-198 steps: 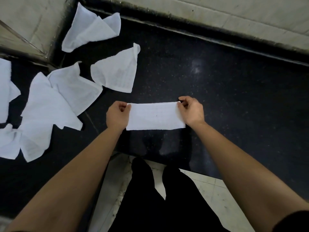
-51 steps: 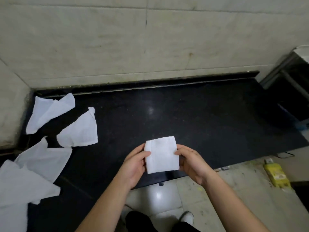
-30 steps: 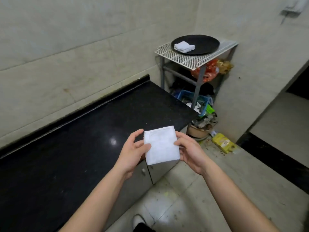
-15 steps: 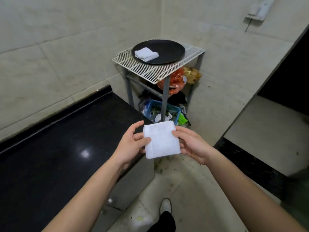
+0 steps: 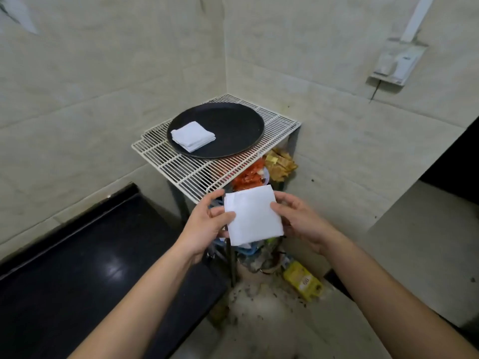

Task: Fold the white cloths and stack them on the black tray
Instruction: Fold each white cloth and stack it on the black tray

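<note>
Both hands hold a folded white cloth (image 5: 252, 215) out in front of the body, in the air, near the front edge of a white wire rack (image 5: 207, 164). The left hand (image 5: 204, 224) pinches the cloth's left edge with thumb on top and fingers beneath; the right hand (image 5: 298, 221) grips its right edge the same way. Farther off, on top of the rack in the corner, sits a round black tray (image 5: 233, 125) with a stack of folded white cloths (image 5: 193, 136) on its left part. A black counter (image 5: 90, 268) runs along the left wall. A yellow packet (image 5: 303, 283) lies on the floor.
</note>
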A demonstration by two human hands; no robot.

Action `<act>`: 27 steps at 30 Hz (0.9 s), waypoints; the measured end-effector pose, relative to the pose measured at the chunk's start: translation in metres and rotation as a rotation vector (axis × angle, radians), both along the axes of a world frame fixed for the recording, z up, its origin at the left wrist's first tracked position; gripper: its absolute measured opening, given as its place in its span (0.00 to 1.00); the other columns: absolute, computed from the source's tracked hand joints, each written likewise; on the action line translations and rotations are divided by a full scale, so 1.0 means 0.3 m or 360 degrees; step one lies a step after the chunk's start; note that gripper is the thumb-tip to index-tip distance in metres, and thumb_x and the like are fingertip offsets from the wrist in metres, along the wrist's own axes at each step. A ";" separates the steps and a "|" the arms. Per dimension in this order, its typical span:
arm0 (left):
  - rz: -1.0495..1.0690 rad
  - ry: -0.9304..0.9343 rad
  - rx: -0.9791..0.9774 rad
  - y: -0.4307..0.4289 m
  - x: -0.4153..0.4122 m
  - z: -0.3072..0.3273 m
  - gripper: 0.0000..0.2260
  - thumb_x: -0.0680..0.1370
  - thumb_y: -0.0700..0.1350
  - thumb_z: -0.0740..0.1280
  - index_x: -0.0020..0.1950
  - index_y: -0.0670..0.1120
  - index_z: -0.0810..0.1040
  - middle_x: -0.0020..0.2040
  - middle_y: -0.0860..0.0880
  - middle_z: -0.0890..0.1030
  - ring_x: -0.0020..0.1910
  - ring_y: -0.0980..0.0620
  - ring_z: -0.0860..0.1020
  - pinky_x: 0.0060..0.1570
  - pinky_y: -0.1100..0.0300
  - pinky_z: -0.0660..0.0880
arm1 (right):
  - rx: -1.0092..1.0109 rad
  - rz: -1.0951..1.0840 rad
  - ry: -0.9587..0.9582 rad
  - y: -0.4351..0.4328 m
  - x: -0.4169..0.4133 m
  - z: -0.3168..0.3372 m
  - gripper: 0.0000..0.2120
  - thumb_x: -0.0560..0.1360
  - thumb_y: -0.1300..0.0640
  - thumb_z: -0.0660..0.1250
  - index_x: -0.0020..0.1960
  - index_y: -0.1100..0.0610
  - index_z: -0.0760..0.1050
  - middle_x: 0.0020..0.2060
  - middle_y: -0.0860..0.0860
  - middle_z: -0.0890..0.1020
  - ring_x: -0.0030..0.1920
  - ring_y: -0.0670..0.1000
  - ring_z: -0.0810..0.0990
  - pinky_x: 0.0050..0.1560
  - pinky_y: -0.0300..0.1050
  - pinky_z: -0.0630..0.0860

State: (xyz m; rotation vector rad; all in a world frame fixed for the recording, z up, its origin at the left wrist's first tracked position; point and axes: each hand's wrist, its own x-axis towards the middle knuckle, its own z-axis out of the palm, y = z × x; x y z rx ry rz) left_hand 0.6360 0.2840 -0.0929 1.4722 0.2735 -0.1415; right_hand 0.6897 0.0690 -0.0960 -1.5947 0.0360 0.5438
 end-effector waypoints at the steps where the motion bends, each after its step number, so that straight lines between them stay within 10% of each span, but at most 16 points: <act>1: 0.0010 -0.0004 0.0000 -0.008 0.055 0.007 0.24 0.78 0.35 0.68 0.72 0.48 0.67 0.52 0.46 0.86 0.47 0.48 0.85 0.37 0.54 0.79 | 0.0002 0.0008 -0.0015 -0.006 0.061 0.005 0.12 0.83 0.56 0.63 0.63 0.45 0.78 0.52 0.48 0.86 0.54 0.51 0.84 0.52 0.51 0.82; 21: 0.1174 -0.0013 0.0118 0.102 0.785 0.097 0.25 0.76 0.33 0.70 0.71 0.45 0.69 0.54 0.42 0.83 0.50 0.43 0.84 0.43 0.48 0.81 | 0.0069 0.0894 0.0013 0.311 1.133 0.097 0.15 0.82 0.53 0.64 0.68 0.50 0.77 0.58 0.48 0.84 0.59 0.51 0.82 0.63 0.55 0.78; 27: 0.1368 0.0020 0.0175 0.303 0.870 0.070 0.25 0.76 0.32 0.69 0.71 0.42 0.68 0.49 0.44 0.80 0.44 0.47 0.81 0.36 0.57 0.77 | 0.0086 0.0932 0.0050 0.544 1.203 0.087 0.16 0.82 0.59 0.63 0.69 0.55 0.75 0.59 0.52 0.83 0.58 0.52 0.82 0.51 0.47 0.80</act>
